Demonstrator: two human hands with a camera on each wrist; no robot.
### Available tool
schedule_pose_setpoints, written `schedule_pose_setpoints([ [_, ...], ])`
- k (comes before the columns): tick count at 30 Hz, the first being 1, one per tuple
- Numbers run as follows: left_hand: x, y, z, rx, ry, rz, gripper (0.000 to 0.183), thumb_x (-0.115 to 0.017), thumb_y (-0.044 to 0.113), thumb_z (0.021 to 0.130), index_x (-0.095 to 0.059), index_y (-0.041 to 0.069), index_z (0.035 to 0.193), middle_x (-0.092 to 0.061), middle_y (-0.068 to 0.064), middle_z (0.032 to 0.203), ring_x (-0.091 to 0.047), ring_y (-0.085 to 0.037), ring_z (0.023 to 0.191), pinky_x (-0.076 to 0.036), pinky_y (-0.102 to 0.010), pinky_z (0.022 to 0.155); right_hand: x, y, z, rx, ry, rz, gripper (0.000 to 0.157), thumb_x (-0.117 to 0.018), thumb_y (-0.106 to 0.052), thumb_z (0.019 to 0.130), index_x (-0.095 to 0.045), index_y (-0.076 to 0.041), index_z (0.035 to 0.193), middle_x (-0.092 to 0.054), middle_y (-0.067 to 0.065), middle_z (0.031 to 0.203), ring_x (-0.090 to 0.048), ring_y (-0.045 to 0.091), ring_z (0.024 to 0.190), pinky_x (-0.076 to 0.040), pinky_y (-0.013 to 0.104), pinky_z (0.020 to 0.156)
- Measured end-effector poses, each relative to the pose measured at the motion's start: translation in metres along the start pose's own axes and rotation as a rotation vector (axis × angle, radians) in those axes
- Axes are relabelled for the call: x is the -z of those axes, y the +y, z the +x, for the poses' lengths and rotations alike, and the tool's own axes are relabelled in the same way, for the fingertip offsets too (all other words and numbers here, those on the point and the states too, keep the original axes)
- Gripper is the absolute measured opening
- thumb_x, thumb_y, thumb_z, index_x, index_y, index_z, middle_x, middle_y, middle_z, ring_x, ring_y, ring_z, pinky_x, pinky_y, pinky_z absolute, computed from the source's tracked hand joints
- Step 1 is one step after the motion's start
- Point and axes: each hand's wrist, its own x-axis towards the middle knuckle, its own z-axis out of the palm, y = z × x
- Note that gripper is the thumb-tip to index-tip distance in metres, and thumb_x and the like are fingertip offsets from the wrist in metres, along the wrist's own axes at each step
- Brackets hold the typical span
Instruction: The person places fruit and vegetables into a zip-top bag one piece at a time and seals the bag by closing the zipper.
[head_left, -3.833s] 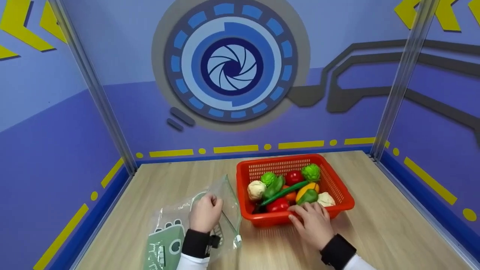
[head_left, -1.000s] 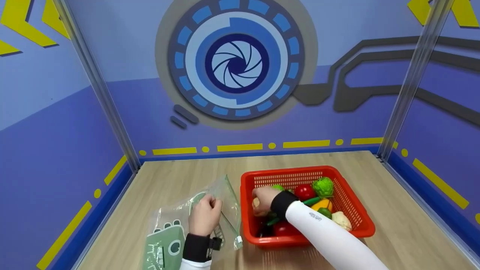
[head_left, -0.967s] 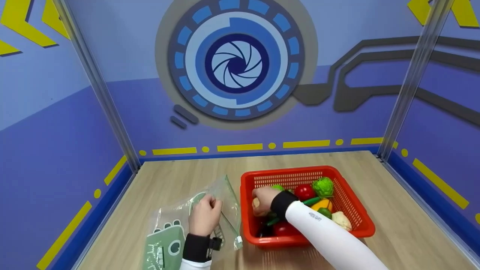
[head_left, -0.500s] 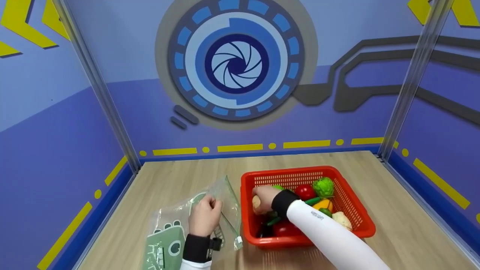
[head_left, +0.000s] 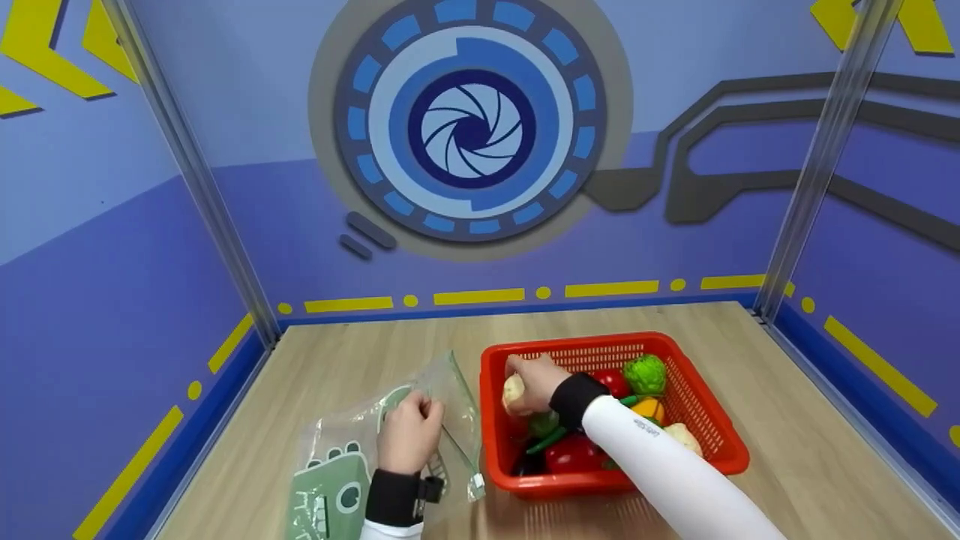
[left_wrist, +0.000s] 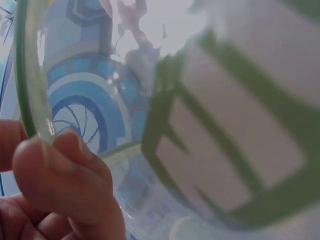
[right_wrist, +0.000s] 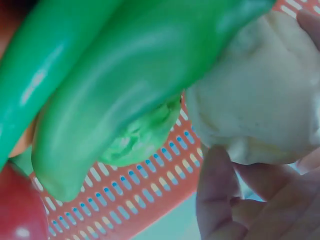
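Note:
My right hand (head_left: 534, 384) grips a cream-white lumpy toy vegetable (head_left: 513, 392) at the left end of the red basket (head_left: 491, 465). Seen from the right wrist, fingers curl round the vegetable's (right_wrist: 260, 95) lower and right sides, near a long green vegetable (right_wrist: 130, 70). With thumb and finger my left hand (head_left: 410, 435) pinches the rim of a clear zip bag (head_left: 461, 390) printed in green. The left wrist view shows the pinch close up, on the bag's green-edged mouth (left_wrist: 22, 75). A white slider (head_left: 477, 482) sits at the mouth's near end.
The basket holds several toy vegetables, among them a green leafy ball (head_left: 645, 375), red round ones (head_left: 574, 454), a yellow one (head_left: 649, 409) and another cream-white one (head_left: 684, 439). Patterned panels (head_left: 465, 270) enclose the wooden table (head_left: 360, 352) at the back and sides.
My right hand has gone from the basket's near rim to its left end and gripped the cream-white vegetable, now slightly raised. The basket has shifted slightly nearer. My left hand keeps its hold.

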Motion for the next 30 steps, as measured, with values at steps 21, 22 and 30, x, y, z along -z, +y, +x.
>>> schedule_pose_setpoints([
  [21, 0.006, 0.006, -0.001, -0.004, 0.03, -0.013, 0.026, -0.059, 0.013, 0.086, -0.043, 0.016, 0.066, -0.037, 0.004, 0.058, -0.041, -0.015, 0.053, -0.029, -0.029, 0.051, 0.031, -0.029, -0.011, 0.097, 0.232, 0.517, 0.04, -0.077, -0.037, 0.091, -0.069, -0.013, 0.122, -0.069, 0.012, 0.115, -0.061, 0.019, 0.09, -0.053, 0.031, 0.075],
  [22, 0.007, 0.006, -0.001, -0.006, 0.035, -0.013, 0.026, -0.059, 0.013, 0.085, -0.043, 0.016, 0.066, -0.036, 0.004, 0.058, -0.04, -0.015, 0.053, -0.029, -0.029, 0.051, 0.029, -0.032, -0.011, 0.099, 0.23, 0.527, 0.04, -0.076, -0.037, 0.091, -0.068, -0.012, 0.122, -0.069, 0.012, 0.115, -0.06, 0.02, 0.091, -0.053, 0.031, 0.075],
  [30, 0.01, 0.011, -0.004, -0.001, 0.03, -0.04, 0.027, -0.059, 0.012, 0.087, -0.042, 0.015, 0.067, -0.034, 0.005, 0.059, -0.038, -0.014, 0.053, -0.03, -0.028, 0.052, 0.009, -0.064, -0.015, 0.102, 0.096, 0.519, 0.036, -0.075, -0.039, 0.091, -0.067, -0.015, 0.117, -0.068, 0.007, 0.104, -0.059, 0.017, 0.084, -0.052, 0.03, 0.071],
])
